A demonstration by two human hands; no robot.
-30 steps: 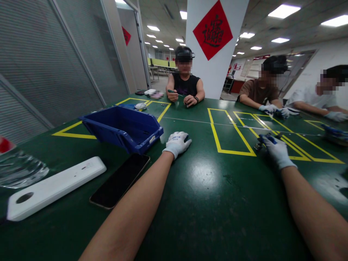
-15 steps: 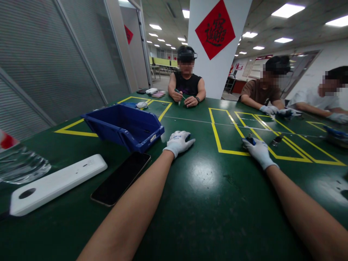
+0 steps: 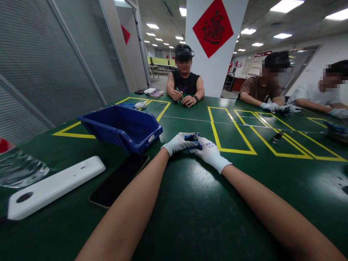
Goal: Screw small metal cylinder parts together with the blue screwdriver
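Observation:
Both my hands wear white gloves and meet at the middle of the green table [image 3: 206, 203]. My left hand [image 3: 177, 142] and my right hand [image 3: 208, 153] are closed together around a small blue and metal part [image 3: 192, 137] held just above the table top. A second small metal part [image 3: 276, 137] lies to the right inside the yellow floor-tape boxes, away from both hands.
A blue plastic bin [image 3: 122, 127] stands left of my hands. A dark phone [image 3: 119, 179] and a white flat casing [image 3: 54, 186] lie at near left, beside crumpled clear plastic [image 3: 19, 170]. Three other people sit at the far side, working with their own hands.
My right hand came in from the right yellow boxes carrying the small part and joined my left hand at the centre. One metal part stayed behind on the right.

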